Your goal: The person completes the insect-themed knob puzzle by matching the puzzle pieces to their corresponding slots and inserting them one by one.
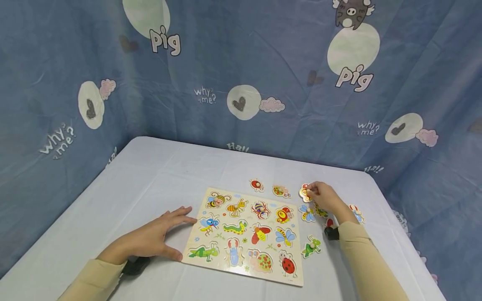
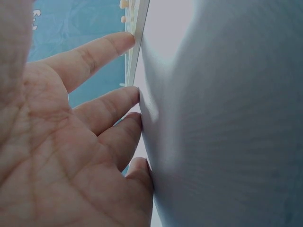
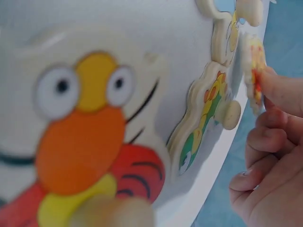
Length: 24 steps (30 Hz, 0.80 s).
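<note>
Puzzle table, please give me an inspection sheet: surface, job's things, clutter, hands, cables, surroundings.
Surface: white-covered table, slightly creased.
Job's things: puzzle board lying flat; loose pieces at its far and right sides include ladybird piece, snail piece, blue-winged piece and grasshopper piece; others partly hidden by the right arm.
Clutter: nothing seen besides the puzzle.
Left hand: fingers spread, index fingertip at the board's left edge.
Right hand: pinches a red-and-yellow piece, held off the table.
Cables: nothing seen.
Surroundings: blue curtain printed with pigs, clouds and lettering.
</note>
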Available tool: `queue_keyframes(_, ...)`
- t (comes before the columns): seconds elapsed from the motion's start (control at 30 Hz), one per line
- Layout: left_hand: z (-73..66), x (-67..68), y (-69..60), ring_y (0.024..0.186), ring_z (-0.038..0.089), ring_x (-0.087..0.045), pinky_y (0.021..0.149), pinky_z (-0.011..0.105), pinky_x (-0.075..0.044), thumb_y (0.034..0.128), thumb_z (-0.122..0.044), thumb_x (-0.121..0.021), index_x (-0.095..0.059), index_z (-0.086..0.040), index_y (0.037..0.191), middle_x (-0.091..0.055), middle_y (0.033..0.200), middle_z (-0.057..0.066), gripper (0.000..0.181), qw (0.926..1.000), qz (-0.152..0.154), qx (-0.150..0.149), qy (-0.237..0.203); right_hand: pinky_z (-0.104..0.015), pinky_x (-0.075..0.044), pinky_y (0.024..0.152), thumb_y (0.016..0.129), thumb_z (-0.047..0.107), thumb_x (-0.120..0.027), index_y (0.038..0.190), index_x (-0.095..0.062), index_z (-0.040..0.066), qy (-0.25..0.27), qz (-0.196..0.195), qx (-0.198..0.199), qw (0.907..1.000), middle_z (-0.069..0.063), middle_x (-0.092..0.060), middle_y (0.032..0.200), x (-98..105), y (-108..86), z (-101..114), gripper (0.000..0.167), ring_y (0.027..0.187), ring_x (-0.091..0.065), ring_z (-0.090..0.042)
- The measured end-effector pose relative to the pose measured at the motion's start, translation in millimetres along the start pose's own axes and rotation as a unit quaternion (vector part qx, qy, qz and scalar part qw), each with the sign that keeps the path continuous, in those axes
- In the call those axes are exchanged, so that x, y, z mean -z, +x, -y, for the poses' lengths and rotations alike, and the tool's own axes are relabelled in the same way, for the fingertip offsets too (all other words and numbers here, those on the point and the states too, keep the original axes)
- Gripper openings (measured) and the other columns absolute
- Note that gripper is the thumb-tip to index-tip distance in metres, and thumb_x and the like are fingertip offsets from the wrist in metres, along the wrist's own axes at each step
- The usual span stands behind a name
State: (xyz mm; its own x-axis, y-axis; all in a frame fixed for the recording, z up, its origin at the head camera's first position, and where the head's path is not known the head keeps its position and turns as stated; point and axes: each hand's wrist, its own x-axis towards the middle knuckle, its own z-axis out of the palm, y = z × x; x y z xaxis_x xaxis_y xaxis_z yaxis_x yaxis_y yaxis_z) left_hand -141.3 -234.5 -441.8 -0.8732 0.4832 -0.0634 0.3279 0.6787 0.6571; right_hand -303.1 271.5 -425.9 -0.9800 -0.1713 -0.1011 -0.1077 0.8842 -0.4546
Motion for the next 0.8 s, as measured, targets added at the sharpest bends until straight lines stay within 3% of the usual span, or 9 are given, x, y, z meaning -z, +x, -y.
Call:
queue_keyframes(0.23, -1.7, 0.6, -0.9, 0.152, 0.045, -0.018, 0.121, 0.067, -0.011, 0.0610, -0.053, -0.088, -0.052, -0.032, 0.141, -0.028, 0.164, 0.010, 0.090, 1.0000, 0.001, 0.002, -0.002, -0.029, -0.042, 0.068, 0.102, 0.019, -0.056, 0.110, -0.060, -0.001, -0.010, -0.022, 0.010, 0.9997, -0.007, -0.054, 0.083, -2.9, -1.9, -3.5, 0.022, 0.077, -0.051, -0.019)
queue_keyframes(0.5, -0.2, -0.3, -1.0, 0.152, 0.045, -0.018, 0.121, 0.068, -0.011, 0.0608, -0.055, -0.087, -0.052, -0.031, 0.141, -0.028, 0.164, 0.011, 0.091, 1.0000, 0.000, -0.001, -0.001, -0.032, -0.043, 0.073, 0.102, 0.023, -0.055, 0.114, -0.058, 0.002, 0.003, -0.016, -0.007, 0.9998, -0.008, -0.055, 0.089, -1.5, -5.5, -1.7, 0.024, 0.083, -0.051, -0.020)
queue_keyframes(0.8, -1.2, 0.3, -0.3, 0.151, 0.047, -0.018, 0.121, 0.068, -0.012, 0.0601, -0.054, -0.088, -0.052, -0.030, 0.141, -0.027, 0.164, 0.012, 0.091, 1.0000, 0.000, 0.004, 0.002, -0.028, -0.043, 0.073, 0.102, 0.031, -0.055, 0.117, -0.060, 0.004, 0.075, 0.012, -0.030, 0.9966, -0.008, -0.061, 0.099, -0.1, -11.9, 4.3, 0.031, 0.087, -0.052, -0.019)
